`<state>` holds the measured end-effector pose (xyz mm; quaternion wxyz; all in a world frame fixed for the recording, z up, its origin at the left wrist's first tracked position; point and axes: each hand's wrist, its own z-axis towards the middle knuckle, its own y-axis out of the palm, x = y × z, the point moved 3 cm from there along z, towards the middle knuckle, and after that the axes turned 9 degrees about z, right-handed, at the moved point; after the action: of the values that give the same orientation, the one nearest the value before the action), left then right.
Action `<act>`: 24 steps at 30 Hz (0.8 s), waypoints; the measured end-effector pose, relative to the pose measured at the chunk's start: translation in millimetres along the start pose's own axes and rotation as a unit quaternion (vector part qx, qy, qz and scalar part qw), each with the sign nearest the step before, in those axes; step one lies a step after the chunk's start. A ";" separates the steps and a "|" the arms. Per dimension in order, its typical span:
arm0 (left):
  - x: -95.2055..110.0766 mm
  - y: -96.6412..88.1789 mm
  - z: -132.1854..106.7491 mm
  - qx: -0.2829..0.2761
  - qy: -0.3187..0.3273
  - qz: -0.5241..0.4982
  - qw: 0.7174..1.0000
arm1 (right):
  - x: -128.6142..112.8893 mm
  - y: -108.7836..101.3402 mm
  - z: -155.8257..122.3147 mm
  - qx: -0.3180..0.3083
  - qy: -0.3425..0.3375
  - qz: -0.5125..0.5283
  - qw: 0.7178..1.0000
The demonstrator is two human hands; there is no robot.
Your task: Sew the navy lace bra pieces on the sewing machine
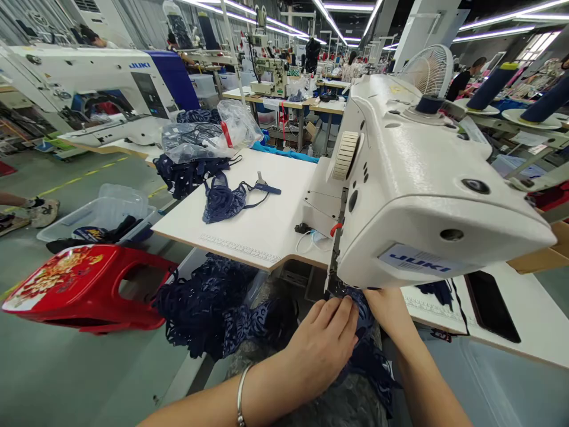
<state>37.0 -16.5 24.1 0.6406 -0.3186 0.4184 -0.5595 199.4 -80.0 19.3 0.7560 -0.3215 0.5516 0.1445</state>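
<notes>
A white sewing machine (427, 178) stands before me on a white table. Under its head lies a navy patterned bra (365, 317), its lower part hanging over my lap. My left hand (326, 335), with a silver bracelet at the wrist, has its fingers closed on the bra's edge close to the needle area. On the far side of the cloth is my right hand (386, 308), its fingers mostly hidden behind the machine head and fabric. Another navy bra (226, 198), with a small grey clip or tool by its strap, rests on the table to the left.
A red stool (93, 284) and a clear plastic bin (100, 213) sit on the floor at left. Piled navy bras (208, 302) hang below the table edge. A black phone (492, 305) lies at right. Behind are thread cones (493, 86), a fan (427, 68) and another machine (98, 83).
</notes>
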 end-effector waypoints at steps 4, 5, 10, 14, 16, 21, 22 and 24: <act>4.4 4.6 2.1 0.021 -0.021 0.024 0.999 | 2.8 1.0 5.4 0.016 -0.022 -0.015 1.000; 5.0 5.2 3.0 0.023 -0.025 0.029 0.999 | 4.6 1.6 6.5 0.018 -0.021 -0.012 1.000; 5.4 4.9 7.2 0.025 -0.039 0.032 0.998 | 15.4 6.3 9.6 0.017 -0.001 0.018 1.000; 4.7 3.7 8.4 0.023 -0.045 0.026 0.998 | 20.3 8.4 9.9 0.010 -0.001 0.020 1.000; 4.9 4.0 8.1 0.021 -0.041 0.026 0.999 | 21.6 8.4 9.6 0.011 -0.004 0.018 1.000; 6.2 8.4 6.6 0.026 -0.038 0.026 0.999 | 23.8 7.6 8.5 0.015 -0.015 0.005 1.000; 6.5 9.5 6.3 0.028 -0.038 0.027 0.998 | 24.1 7.6 8.4 0.016 -0.018 0.001 1.000; 7.3 11.4 6.0 0.027 -0.037 0.029 0.999 | 24.6 7.8 8.7 0.017 -0.025 -0.008 1.000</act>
<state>47.7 -22.0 15.5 0.6796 -0.3098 0.3884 -0.5397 209.9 -71.9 -4.4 0.7761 -0.3091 0.5324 0.1368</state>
